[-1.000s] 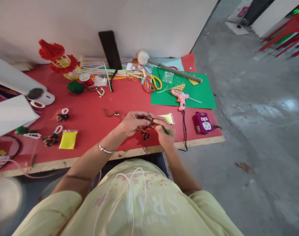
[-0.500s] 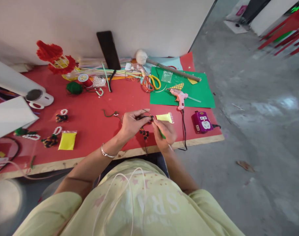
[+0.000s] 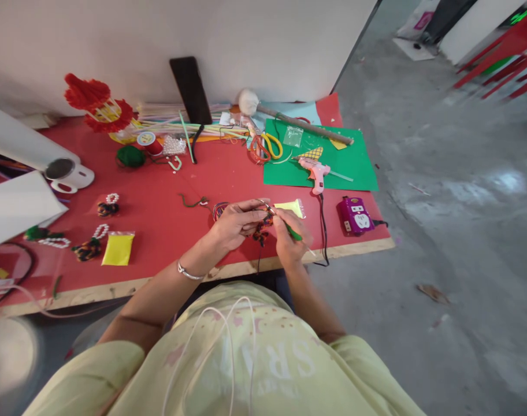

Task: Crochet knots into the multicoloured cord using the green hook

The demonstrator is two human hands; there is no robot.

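My left hand [image 3: 233,222] is closed on a small multicoloured yarn piece [image 3: 262,229] with a dark strand hanging below it. My right hand [image 3: 290,238] pinches a green-handled crochet hook [image 3: 294,233] whose tip sits in that yarn piece. Both hands hover over the front edge of the red table [image 3: 168,190]. A small yellow packet [image 3: 290,207] lies just behind my right hand. A silver bangle [image 3: 188,273] circles my left wrist.
A pink glue gun [image 3: 316,171] lies on a green sheet [image 3: 345,167], its cord running to a purple socket box [image 3: 355,215]. Scissors [image 3: 266,146], straws, a green yarn ball [image 3: 130,156], a white mug [image 3: 68,173], pearl pieces and a yellow packet [image 3: 118,249] are scattered left. Concrete floor on the right.
My hands have shifted slightly nearer the table's front edge while working the hook in the yarn piece. The head view has barely moved.
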